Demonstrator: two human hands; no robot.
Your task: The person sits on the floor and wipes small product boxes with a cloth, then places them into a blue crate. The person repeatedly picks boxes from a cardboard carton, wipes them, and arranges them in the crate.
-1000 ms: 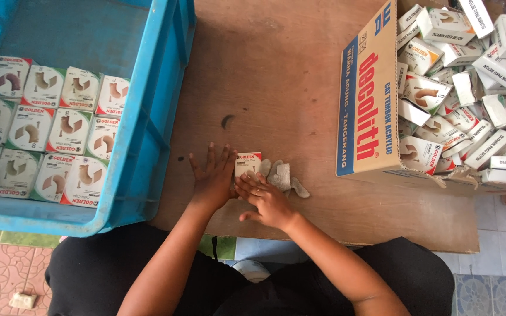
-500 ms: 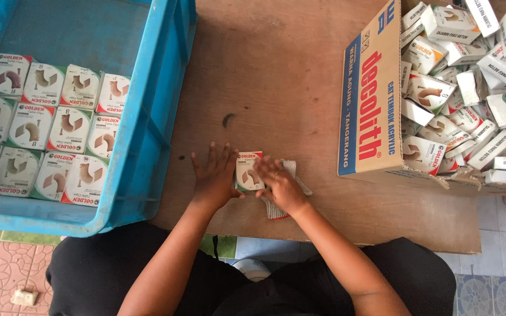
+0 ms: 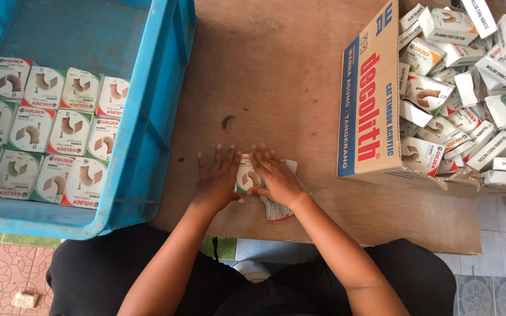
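**Both hands flat on one small box, between a tidy crate and an overflowing carton**

Down at the near edge of the brown wooden table [image 3: 276, 64], both hands are on a small white box [image 3: 246, 174]. The left hand [image 3: 216, 178] lies palm-down on its left side, fingers spread and pointing away from the person. The right hand [image 3: 276, 178] covers the box's right side, fingers close together and laid flat, a ring showing on one of them. The box sits on the tabletop, sandwiched between the two hands, with only a strip of its printed face visible. Under the right hand there's a knitted cloth glove [image 3: 277, 208] lying on the wood, its cuff poking out toward the table's edge.

Over on the left, the blue plastic crate [image 3: 147, 134] holds the neat work: small boxes of the same kind [image 3: 48, 140], face up, packed edge to edge in three rows against the near left corner. The far part of the crate floor is bare blue.

On the right, a very different picture: the cardboard carton [image 3: 370, 99] with blue and red lettering on its side is full of loose white boxes [image 3: 469, 93], tumbled at every angle, some on their faces, some on their edges, piled right to the rim.

Tiled floor [image 3: 7, 275] shows below the crate.
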